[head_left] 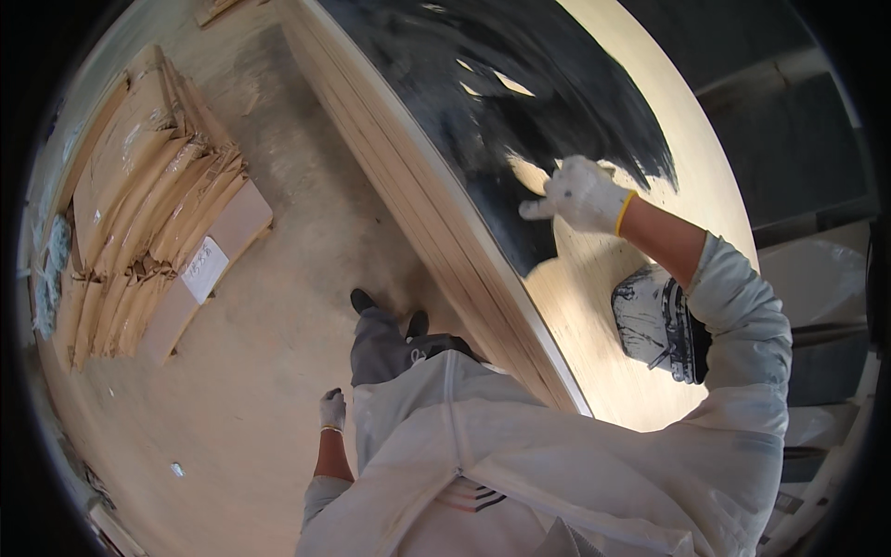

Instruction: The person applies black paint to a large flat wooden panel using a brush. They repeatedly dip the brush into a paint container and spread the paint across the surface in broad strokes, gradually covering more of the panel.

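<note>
My right hand [583, 193], in a white knit glove with a yellow cuff, is over a pale wooden board [594, 288] at the edge of a wet black coating [501, 121]. One finger points left and the others are curled; whatever they grip is hidden under the hand. Down by my left side hangs my left hand [332, 408], gloved in white with dark fingertips. Its fingers look curled in, with nothing visible in them. Beside my right forearm, a paint-smeared white and black container [654, 320] stands on the board.
The board tops a tall stack of wooden sheets [408, 176] just in front of me. On the floor at left, brown paper-wrapped packages [139, 204] lie piled, with a white label [204, 269]. Dark sheets [798, 139] stand beyond the board at right.
</note>
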`<state>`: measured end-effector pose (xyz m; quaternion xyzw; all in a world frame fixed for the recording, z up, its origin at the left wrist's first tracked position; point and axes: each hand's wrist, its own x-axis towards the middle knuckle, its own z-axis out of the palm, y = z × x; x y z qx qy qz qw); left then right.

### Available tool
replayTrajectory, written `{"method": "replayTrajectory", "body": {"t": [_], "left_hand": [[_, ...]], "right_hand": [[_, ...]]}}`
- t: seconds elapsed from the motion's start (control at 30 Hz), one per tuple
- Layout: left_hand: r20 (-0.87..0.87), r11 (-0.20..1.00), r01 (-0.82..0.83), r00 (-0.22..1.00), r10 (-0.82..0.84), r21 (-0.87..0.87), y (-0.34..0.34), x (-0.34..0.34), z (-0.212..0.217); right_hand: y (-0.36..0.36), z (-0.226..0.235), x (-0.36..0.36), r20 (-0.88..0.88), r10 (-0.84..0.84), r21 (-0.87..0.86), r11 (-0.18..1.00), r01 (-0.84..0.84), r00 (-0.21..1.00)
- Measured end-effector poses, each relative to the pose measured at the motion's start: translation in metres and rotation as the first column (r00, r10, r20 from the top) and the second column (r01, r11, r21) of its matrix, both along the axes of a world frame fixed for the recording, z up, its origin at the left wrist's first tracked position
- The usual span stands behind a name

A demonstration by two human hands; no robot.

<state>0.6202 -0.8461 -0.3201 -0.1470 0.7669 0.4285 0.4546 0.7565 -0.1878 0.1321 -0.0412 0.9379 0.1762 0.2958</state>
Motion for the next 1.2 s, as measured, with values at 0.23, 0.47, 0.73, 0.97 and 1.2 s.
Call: {"method": "replayTrajectory", "body": {"t": [0.23, 0.47, 0.73, 0.97, 1.2], "left_hand": [[-0.129, 0.994, 0.016, 0.992, -0.002, 0.107, 0.035, -0.040, 0.007], [-0.095, 0.992, 0.127, 0.988, -0.126, 0.005, 0.019, -0.056, 0.023], [-0.072, 0.960, 0.280, 0.957, -0.280, -0.009, -0.003, -0.069, 0.007], [-0.079, 0.932, 0.361, 0.930, -0.358, 0.030, 0.073, -0.176, 0.032], [-0.605, 0.742, 0.651, 0.659, -0.447, 0.161, 0.193, -0.313, 0.147]], "right_hand": [[-0.018, 0.010, 0.023, 0.097, -0.166, -0.035, 0.985, 0.170, 0.981], [0.013, -0.016, -0.014, -0.027, -0.238, -0.065, 0.969, 0.236, 0.971], [-0.025, 0.008, 0.099, 0.040, -0.252, -0.133, 0.958, 0.255, 0.967], [-0.017, 0.056, 0.045, -0.333, -0.549, -0.016, 0.816, 0.578, 0.766], [-0.109, 0.030, -0.011, -0.125, -0.992, -0.632, 0.054, 0.773, -0.032]]}}
